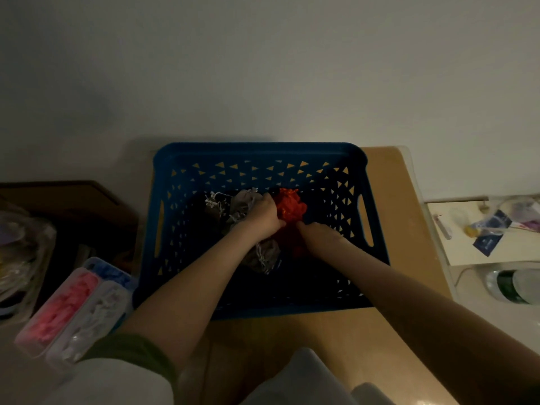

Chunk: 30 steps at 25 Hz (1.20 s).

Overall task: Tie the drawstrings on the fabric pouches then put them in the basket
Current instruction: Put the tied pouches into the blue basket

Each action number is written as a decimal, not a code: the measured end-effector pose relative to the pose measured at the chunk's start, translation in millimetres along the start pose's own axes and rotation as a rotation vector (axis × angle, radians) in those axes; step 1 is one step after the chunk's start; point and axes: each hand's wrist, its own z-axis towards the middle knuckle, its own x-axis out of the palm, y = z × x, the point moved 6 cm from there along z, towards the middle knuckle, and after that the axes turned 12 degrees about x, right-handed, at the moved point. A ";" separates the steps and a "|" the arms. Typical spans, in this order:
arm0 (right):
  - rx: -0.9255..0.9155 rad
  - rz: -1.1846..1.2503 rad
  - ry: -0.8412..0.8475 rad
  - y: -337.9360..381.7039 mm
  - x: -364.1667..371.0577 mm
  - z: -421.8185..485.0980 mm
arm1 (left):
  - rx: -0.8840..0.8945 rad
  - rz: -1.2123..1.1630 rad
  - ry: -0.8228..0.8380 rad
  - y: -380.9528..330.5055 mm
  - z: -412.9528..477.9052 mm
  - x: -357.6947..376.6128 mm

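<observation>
A blue plastic basket with triangular holes stands on a wooden table. Inside it lie grey fabric pouches, another grey pouch nearer me, and a red pouch. Both my hands reach down into the basket. My left hand grips the red pouch at its left side, between the grey pouches and the red one. My right hand holds the lower part of the red pouch; its fingers are partly hidden in the dim light.
The wooden table extends right of the basket. Clear boxes with pink, white and blue contents lie at the left. A shelf with papers and a bottle is at the right. A wall stands behind.
</observation>
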 end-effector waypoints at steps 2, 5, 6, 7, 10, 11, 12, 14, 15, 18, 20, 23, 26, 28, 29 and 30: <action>-0.046 -0.020 -0.018 2.3 -3.8 -2.1 | 0.001 0.076 0.076 2.0 -2.3 0.0; -0.058 -0.250 -0.184 7.8 -15.9 -7.1 | 0.052 0.143 0.159 2.7 -8.0 3.4; -0.078 -0.334 -0.234 12.1 -18.3 -10.0 | 0.060 0.147 0.168 5.5 -8.0 5.3; -0.090 -0.373 -0.253 16.4 -19.1 -11.8 | 0.061 0.139 0.174 7.5 -8.5 6.2; -0.088 -0.298 -0.145 23.7 -16.4 -10.9 | 0.094 0.100 0.073 6.5 -11.8 -4.4; -0.078 -0.249 -0.092 24.1 -14.2 -9.3 | 0.095 0.101 0.002 6.6 -14.0 -13.5; -0.065 -0.212 -0.056 24.0 -12.2 -8.2 | 0.109 0.108 -0.067 7.2 -17.5 -23.6; -0.049 -0.184 -0.059 23.3 -11.6 -5.2 | 0.077 0.068 -0.119 15.7 -23.8 -37.3; -0.041 -0.189 -0.068 22.8 -11.6 -2.4 | 0.027 0.057 -0.098 23.4 -26.3 -39.8; -0.020 -0.216 -0.004 18.7 -8.1 2.5 | -0.123 0.039 0.112 43.9 -37.8 -30.9; -0.028 -0.249 0.036 18.4 -4.9 0.4 | -0.178 0.030 0.338 50.5 -48.8 -15.9; -0.032 -0.288 0.016 22.8 -4.0 -4.7 | -0.293 0.114 0.575 57.3 -69.7 -2.2; -0.092 -0.314 -0.034 37.8 -6.5 -9.0 | -0.311 -0.019 0.479 53.7 -72.3 13.2; -0.135 -0.339 -0.062 48.1 -5.4 -10.5 | -0.265 -0.031 0.344 50.2 -67.9 22.5; -0.141 -0.356 -0.062 52.1 -3.8 -10.6 | -0.236 0.012 0.281 49.2 -65.2 22.0; -0.140 -0.367 -0.050 54.7 -1.6 -10.1 | -0.209 0.042 0.245 47.3 -63.8 20.6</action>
